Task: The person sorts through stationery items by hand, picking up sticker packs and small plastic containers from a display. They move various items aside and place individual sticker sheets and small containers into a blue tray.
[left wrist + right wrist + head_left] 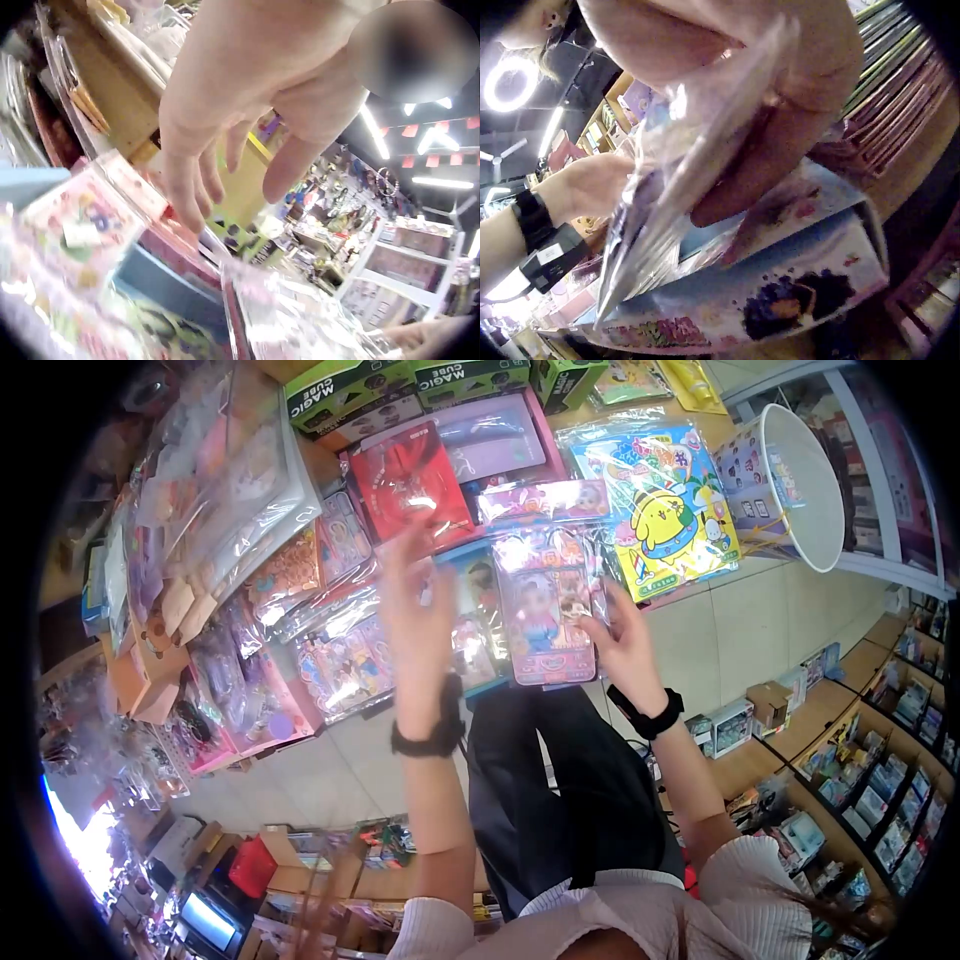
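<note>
My right hand [628, 645] pinches the edge of a pink clear-wrapped toy packet [545, 625], thumb on its front face. In the right wrist view the packet [697, 165] appears nearly edge-on, over an open pale-blue printed box [720, 315]. My left hand [418, 610] is blurred in the head view, raised over the goods near a shiny red packet [410, 485]. Its fingers point down, loosely bent and spread from the thumb, with nothing between them in the left wrist view. A narrow pink packet [545, 502] lies just beyond the held one.
A yellow-and-blue cartoon packet [660, 510] lies right of the held one, beside a white paper bucket [800, 490]. Green Magic Cube boxes [350, 395] line the back. Stacked plastic-wrapped packets [240, 490] rise at the left. Low shelves [890, 800] stand at the right.
</note>
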`<state>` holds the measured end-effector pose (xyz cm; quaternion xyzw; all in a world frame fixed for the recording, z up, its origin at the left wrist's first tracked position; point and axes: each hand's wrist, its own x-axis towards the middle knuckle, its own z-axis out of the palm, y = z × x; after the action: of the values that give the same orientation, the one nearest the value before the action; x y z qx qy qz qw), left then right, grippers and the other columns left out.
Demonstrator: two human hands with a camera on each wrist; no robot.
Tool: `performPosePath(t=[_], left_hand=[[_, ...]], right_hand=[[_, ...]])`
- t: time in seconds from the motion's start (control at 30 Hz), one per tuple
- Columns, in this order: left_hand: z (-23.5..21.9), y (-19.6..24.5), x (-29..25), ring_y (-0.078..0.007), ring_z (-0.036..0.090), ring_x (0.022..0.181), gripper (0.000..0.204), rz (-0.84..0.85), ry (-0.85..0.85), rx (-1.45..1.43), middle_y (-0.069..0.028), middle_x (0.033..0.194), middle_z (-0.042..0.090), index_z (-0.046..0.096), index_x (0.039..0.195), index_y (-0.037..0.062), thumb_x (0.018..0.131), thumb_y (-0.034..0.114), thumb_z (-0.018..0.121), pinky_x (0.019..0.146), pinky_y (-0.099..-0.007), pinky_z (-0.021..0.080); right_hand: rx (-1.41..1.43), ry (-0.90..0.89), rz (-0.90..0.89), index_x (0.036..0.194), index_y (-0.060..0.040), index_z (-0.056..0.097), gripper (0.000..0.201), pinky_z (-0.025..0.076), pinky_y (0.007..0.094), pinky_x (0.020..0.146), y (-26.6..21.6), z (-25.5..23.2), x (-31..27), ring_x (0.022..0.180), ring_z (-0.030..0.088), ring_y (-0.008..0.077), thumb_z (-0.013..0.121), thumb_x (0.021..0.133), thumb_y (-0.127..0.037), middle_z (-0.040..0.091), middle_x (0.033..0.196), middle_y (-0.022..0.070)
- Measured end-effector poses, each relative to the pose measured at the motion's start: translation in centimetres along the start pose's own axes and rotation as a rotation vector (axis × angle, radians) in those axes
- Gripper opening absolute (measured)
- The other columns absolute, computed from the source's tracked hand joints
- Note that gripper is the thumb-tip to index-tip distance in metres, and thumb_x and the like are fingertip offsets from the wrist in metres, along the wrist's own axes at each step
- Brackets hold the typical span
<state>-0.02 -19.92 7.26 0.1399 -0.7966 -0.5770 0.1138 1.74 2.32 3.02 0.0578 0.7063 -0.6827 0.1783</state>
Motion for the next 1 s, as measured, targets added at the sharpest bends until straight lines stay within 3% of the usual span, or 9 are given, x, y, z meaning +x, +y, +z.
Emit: performPosePath(t=[0.17,0.23,0.47,0.5,0.57,0.67,0.73,0.87,1.0], left_hand=[[-1.2,-3.0,5.6,-0.0217,0.057,0.094,0.034,0.070,0.295,0.461,-0.0158,0.101,0.058,0.050,0.109,-0.0036,0.079,0.009,0.058,0.081,-0.0305,0.044],[-0.6,-2.9,6.3,-0.0238,0.059,0.086,0.038,-0.011,0.271,0.692,-0.0170,0.094,0.060,0.050,0.108,-0.0057,0.077,0.014,0.062,0.075,-0.0309,0.046],[0.3,-2.6,7.3,-0.0282,0.056,0.088,0.052,-0.134,0.299,0.176,-0.0192,0.094,0.056,0.044,0.110,-0.0088,0.070,0.014,0.069,0.077,-0.0341,0.043],[0.6,-2.5,7.5,-0.0160,0.057,0.082,0.047,-0.048,0.310,-0.004,-0.0135,0.094,0.058,0.043,0.110,-0.0090,0.072,0.005,0.069,0.071,-0.0261,0.047],[0.5,-2.4,7.7,-0.0154,0.057,0.083,0.045,0.072,0.342,0.065,-0.0122,0.095,0.058,0.043,0.110,-0.0081,0.073,0.003,0.067,0.074,-0.0257,0.046],[0.9,-0.1,6.6,-0.0141,0.055,0.089,0.040,0.243,0.375,0.165,-0.0099,0.099,0.057,0.044,0.110,-0.0048,0.076,-0.002,0.063,0.081,-0.0248,0.043],[2.1,1.8,5.6,-0.0177,0.053,0.087,0.028,0.390,0.447,-0.215,-0.0095,0.097,0.053,0.052,0.098,-0.0009,0.072,0.001,0.065,0.077,-0.0279,0.043],[4.3,4.8,0.6,-0.0178,0.053,0.087,0.033,0.430,0.217,-0.252,-0.0104,0.095,0.054,0.050,0.102,-0.0008,0.073,0.000,0.064,0.075,-0.0273,0.044],[6.5,5.1,-4.7,-0.0168,0.054,0.085,0.046,0.030,0.028,-0.503,-0.0091,0.096,0.050,0.045,0.110,-0.0038,0.073,0.005,0.069,0.074,-0.0274,0.045]], right_hand=[[-0.534,0.172,-0.244,0.125,0.0040,0.033,0.052,0.044,0.0386,0.079,-2.0,2.0,0.3,0.099,0.049,0.0407,0.055,0.080,-0.005,0.048,0.110,0.0271],[-0.644,0.214,-0.336,0.126,0.0021,0.033,0.051,0.044,0.0400,0.078,-1.9,2.7,0.0,0.099,0.048,0.0410,0.054,0.080,-0.005,0.045,0.112,0.0266],[-1.071,0.155,-0.405,0.130,-0.0183,0.035,0.060,0.038,0.0460,0.084,-1.3,3.7,-1.0,0.100,0.039,0.0425,0.052,0.075,-0.001,0.025,0.127,0.0259],[-1.104,0.138,-0.434,0.130,-0.0167,0.035,0.060,0.036,0.0466,0.086,-1.1,3.5,-1.1,0.103,0.038,0.0426,0.052,0.075,0.000,0.025,0.128,0.0260],[-1.137,0.123,-0.461,0.130,-0.0150,0.035,0.059,0.034,0.0471,0.088,-0.8,3.3,-1.0,0.106,0.036,0.0428,0.051,0.075,0.001,0.024,0.129,0.0261],[-1.069,0.097,-0.456,0.129,-0.0090,0.034,0.056,0.031,0.0479,0.092,-0.5,3.1,-1.0,0.111,0.033,0.0434,0.049,0.076,0.002,0.023,0.130,0.0263],[-0.968,0.066,-0.441,0.128,-0.0030,0.033,0.052,0.028,0.0481,0.096,-0.7,3.1,-1.0,0.118,0.027,0.0449,0.048,0.078,0.002,0.021,0.131,0.0270],[-0.907,0.027,-0.441,0.132,-0.0030,0.025,0.058,0.026,0.0478,0.099,-2.3,2.6,-1.8,0.124,0.022,0.0425,0.050,0.080,-0.002,0.020,0.133,0.0260],[0.168,0.121,-0.458,0.137,-0.0084,-0.002,0.087,0.030,0.0387,0.098,-6.3,-0.1,-2.3,0.124,0.028,0.0290,0.062,0.078,-0.013,0.019,0.136,0.0201]])
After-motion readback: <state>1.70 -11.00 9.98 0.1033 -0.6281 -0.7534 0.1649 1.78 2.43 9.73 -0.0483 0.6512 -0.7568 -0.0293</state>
